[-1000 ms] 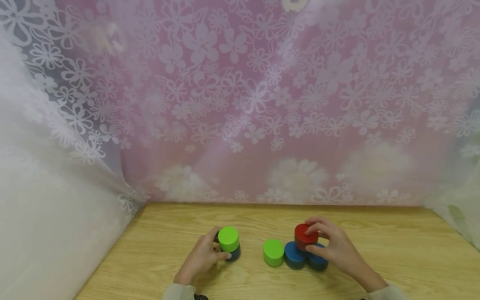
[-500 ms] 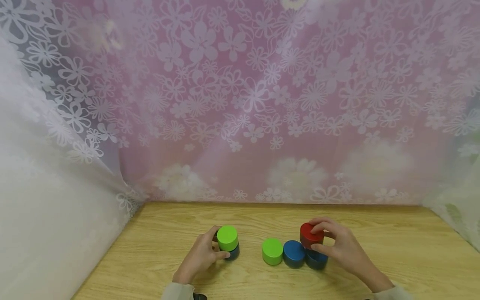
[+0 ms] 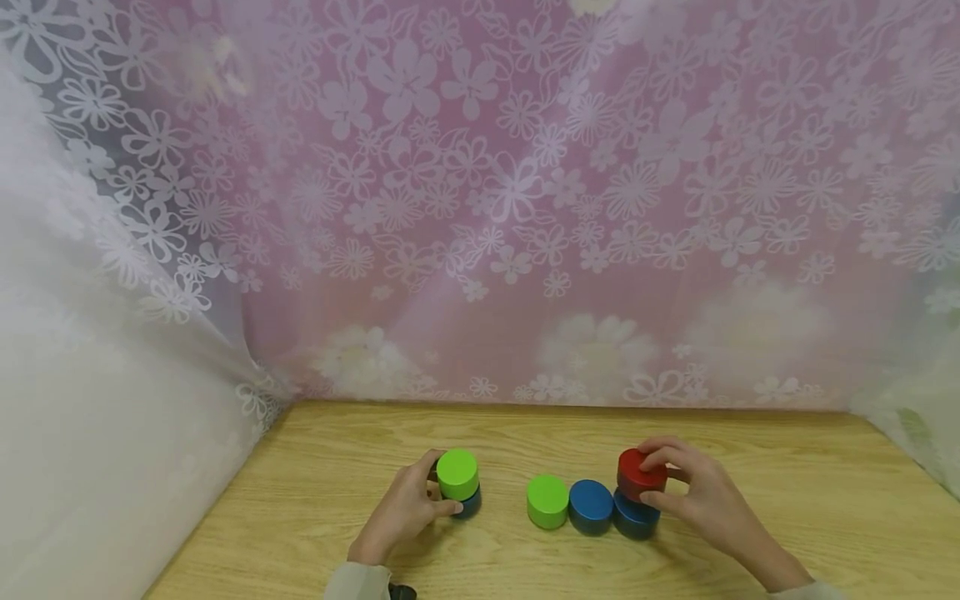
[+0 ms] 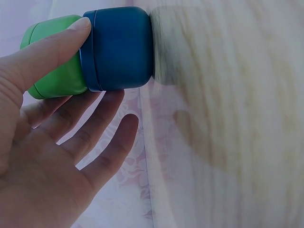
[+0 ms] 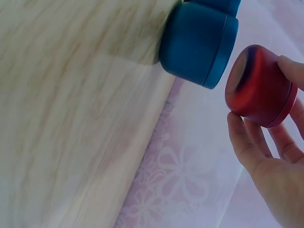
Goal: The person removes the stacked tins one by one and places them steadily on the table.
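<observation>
On the table's left, my left hand [image 3: 408, 504] grips a two-high stack of small round lidded tins, a green tin [image 3: 457, 473] on top of a blue tin [image 4: 121, 47]. Its thumb lies across the seam between the two, with fingers behind them. My right hand [image 3: 693, 496] pinches a red tin [image 3: 641, 473] between thumb and fingers. In the right wrist view the red tin [image 5: 260, 88] hangs tilted, with a gap between its base and the lid of the right-hand blue tin [image 5: 197, 45]. In the head view it overlaps that blue tin [image 3: 636, 517].
Left of that blue tin stand a second blue tin [image 3: 590, 507] and a green tin [image 3: 547, 502], side by side in a row. A flowered pink curtain [image 3: 525, 250] hangs behind the wooden table [image 3: 360, 433], with white cloth [image 3: 112, 417] at the left.
My right hand has carried the red tin to the right, from over the gap between the two blue tins to over the right-hand one. The left hand has stayed on its stack.
</observation>
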A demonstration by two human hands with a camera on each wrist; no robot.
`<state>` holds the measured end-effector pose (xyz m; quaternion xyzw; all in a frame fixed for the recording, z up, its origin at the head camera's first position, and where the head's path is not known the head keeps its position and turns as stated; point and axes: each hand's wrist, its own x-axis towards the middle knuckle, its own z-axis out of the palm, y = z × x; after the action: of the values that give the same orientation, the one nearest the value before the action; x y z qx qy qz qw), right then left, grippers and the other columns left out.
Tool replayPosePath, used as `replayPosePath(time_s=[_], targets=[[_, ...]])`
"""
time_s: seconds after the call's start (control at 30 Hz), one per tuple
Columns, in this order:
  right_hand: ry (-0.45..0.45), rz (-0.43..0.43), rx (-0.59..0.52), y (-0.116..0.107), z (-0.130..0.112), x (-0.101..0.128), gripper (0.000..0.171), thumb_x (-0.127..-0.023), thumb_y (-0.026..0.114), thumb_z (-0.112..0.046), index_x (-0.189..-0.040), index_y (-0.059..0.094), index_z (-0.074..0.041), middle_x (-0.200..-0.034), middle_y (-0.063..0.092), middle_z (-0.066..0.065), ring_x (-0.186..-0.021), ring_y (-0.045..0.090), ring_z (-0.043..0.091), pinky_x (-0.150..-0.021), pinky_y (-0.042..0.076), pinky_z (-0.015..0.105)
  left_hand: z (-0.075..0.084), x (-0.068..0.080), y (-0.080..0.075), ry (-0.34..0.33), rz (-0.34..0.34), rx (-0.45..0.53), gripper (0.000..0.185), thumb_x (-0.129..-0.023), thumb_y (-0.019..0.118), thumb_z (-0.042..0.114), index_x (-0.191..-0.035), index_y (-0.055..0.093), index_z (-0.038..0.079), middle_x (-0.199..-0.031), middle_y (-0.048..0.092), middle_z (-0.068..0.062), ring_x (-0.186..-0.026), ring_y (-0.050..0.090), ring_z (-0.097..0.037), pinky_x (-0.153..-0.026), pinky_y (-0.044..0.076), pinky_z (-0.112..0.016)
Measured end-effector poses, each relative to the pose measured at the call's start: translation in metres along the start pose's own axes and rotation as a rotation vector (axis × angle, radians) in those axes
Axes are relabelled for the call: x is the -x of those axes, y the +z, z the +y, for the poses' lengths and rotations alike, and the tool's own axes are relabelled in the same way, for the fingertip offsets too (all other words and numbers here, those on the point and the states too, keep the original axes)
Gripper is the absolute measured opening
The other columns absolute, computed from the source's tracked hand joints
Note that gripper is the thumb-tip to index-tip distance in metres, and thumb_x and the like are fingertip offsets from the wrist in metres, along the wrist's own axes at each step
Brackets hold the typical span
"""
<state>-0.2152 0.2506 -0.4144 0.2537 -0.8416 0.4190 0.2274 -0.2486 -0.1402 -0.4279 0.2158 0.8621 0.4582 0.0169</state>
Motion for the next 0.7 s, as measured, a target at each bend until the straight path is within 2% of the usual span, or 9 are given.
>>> replayPosePath(time_s=[0.37, 0.7], targets=[[0.015, 0.006, 0.065, -0.009, 0.007, 0.006, 0.043, -0.065, 0.089, 0.011, -0.091, 0.069, -0.016, -0.11, 0.064, 0.014, -0.101, 0.054, -0.007, -0.073, 0.057, 0.019, 0.002, 0.0, -0.001, -0.005, -0.006, 0.0, 0.067, -0.081, 0.084, 0.0, -0.138, 0.049, -0.005, -0.125, 0.062, -0.024, -0.11, 0.063, -0.047, -0.089, 0.054, -0.06], [0.068, 0.003, 0.108, -0.018, 0.014, 0.012, 0.043, -0.063, 0.09, 0.013, -0.086, 0.068, -0.016, -0.11, 0.062, 0.013, -0.099, 0.052, -0.009, -0.069, 0.057, 0.02, 0.001, 0.0, -0.001, -0.019, -0.005, 0.004, 0.066, -0.082, 0.084, 0.0, -0.138, 0.05, -0.004, -0.126, 0.061, -0.024, -0.109, 0.063, -0.046, -0.09, 0.054, -0.059]])
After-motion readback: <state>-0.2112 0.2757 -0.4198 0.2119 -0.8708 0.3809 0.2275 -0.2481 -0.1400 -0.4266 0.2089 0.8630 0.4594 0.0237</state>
